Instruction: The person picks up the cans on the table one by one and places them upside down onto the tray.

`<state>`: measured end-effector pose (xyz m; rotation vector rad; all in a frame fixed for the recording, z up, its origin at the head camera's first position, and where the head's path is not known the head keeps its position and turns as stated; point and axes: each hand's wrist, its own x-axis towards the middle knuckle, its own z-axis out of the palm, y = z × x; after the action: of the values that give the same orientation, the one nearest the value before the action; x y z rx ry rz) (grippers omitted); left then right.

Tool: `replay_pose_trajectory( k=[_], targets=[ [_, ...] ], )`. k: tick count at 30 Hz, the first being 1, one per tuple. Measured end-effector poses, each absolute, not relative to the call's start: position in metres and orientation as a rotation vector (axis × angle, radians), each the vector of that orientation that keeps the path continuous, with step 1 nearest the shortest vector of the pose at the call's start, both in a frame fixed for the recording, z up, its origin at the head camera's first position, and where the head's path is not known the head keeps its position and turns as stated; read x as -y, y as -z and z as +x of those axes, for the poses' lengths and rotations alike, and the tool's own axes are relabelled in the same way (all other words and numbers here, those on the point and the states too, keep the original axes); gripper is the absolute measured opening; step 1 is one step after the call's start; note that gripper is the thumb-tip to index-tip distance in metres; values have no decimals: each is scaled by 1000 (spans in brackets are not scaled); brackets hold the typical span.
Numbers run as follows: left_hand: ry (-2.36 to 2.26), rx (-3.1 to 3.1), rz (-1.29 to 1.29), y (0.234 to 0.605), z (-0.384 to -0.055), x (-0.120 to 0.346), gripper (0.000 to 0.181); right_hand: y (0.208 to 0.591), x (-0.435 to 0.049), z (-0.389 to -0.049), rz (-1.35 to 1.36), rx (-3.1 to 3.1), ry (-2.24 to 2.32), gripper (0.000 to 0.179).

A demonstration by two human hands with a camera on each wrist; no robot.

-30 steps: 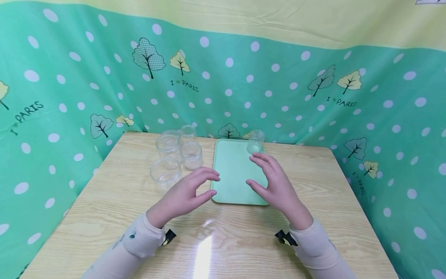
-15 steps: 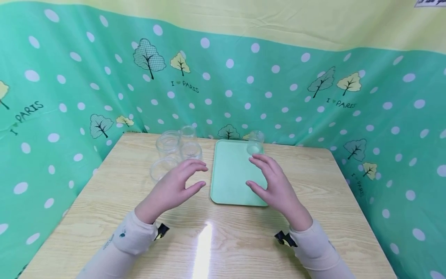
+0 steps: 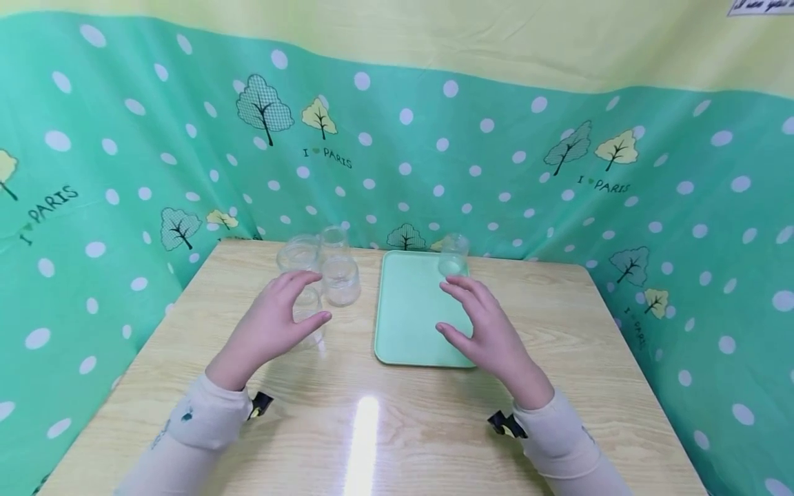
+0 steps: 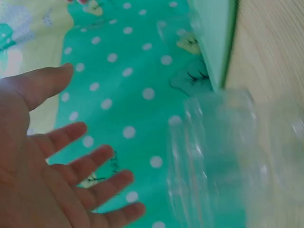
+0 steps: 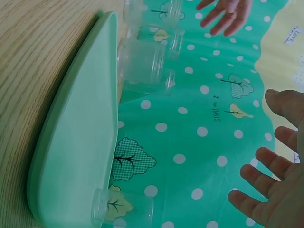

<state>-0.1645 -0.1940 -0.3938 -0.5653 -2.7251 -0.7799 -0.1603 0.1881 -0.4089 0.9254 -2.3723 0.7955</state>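
My left hand [image 3: 268, 324] hovers over the left group of clear round jars, fingers spread and relaxed, holding nothing. It partly hides the nearest jar [image 3: 313, 324]. Just right of its fingertips is a squat jar [image 3: 342, 282]. Behind stand a wide jar [image 3: 299, 253] and a narrower one [image 3: 335, 238]. In the left wrist view these jars [image 4: 213, 152] look blurred, apart from the fingers. My right hand [image 3: 490, 337] hangs loosely curved above the right edge of a light green tray [image 3: 412, 317], gripping nothing. A small clear jar [image 5: 126, 209] stands at the tray's far right corner.
The wooden table [image 3: 546, 310] carries everything and shows a bright light reflection near its front. A green dotted cloth [image 3: 403, 138] with printed trees hangs close behind the table and along both sides.
My left hand has moved left, from beside the tray to over the nearest jar, uncovering the squat jar. The right hand has stayed nearly still. Jars and tray have kept their places.
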Motion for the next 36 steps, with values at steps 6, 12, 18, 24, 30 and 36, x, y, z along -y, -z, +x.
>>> replay_pose_trajectory(
  k=[6,12,18,24,30,36],
  targets=[
    [611,2884,-466,401,-179,208,76,409,-189,-161,936,2371,-786,71],
    [517,2957,-461,401,-192,217,77,407,-190,-161,925,2387,-792,70],
    [508,3096,-502,400,-201,221,80,407,-192,-160,914,2408,-776,70],
    [474,3179,-553,393,-209,220,85,407,-194,-161,915,2417,-764,69],
    [444,3213,-608,387,-211,215,84,406,-194,-160,921,2420,-746,67],
    [409,3250,-610,384,-211,210,85,406,-194,-160,927,2421,-732,66]
  ],
)
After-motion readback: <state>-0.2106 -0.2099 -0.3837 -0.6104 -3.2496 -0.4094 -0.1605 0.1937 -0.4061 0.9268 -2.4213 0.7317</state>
